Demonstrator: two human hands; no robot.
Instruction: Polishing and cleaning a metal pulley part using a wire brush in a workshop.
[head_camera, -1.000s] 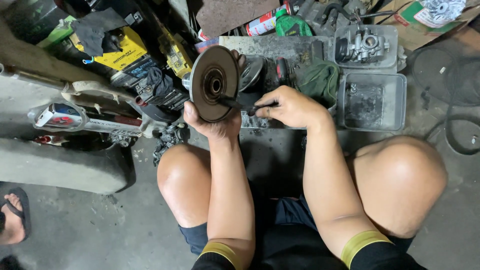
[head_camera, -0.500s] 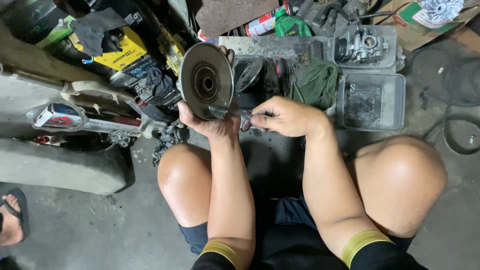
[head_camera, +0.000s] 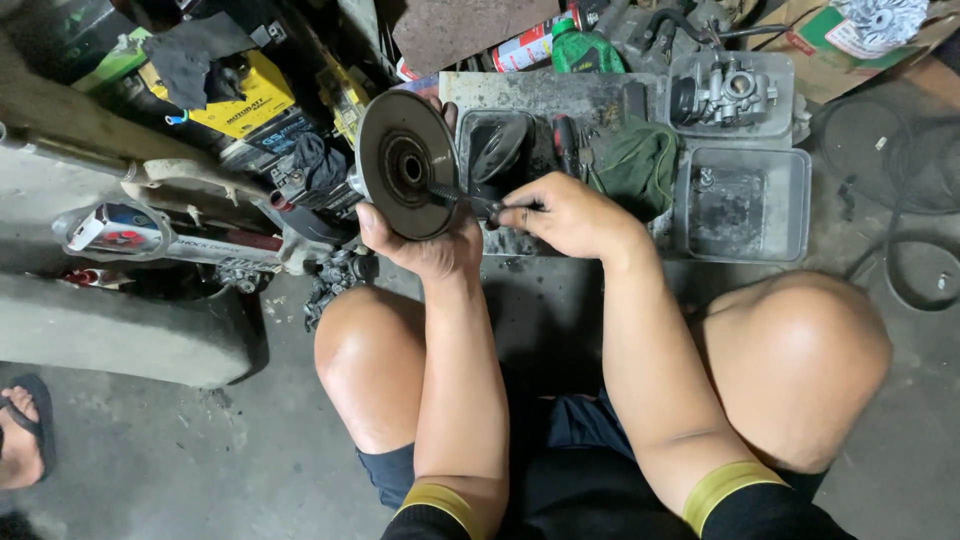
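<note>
Head view, looking straight down over the knees. The metal disc (head_camera: 407, 165) has tipped up since a second ago: then its face leaned away with the right hand resting on top of the hub, now the dished face stands nearly upright and turned to the right, and the tool's tip sits at the centre hole. To my eye that means the work has gone from steadying the part to working at its hub.

The left hand (head_camera: 425, 245) is closed around the disc's lower rim, fingers curled behind it, thumb at the front edge, so the disc is held well above the floor just above that palm.

The right hand (head_camera: 570, 215) is closed in a pinch on a dark slim tool (head_camera: 462, 197), which runs left from its fingertips to the hub; whether it is a screwdriver or a brush I cannot tell.

Just beyond the right knuckles lies a green rag (head_camera: 640, 165) on a grey tray (head_camera: 540, 92); further right of them, a clear plastic box (head_camera: 745, 205) and a carburettor (head_camera: 732, 88).
</note>
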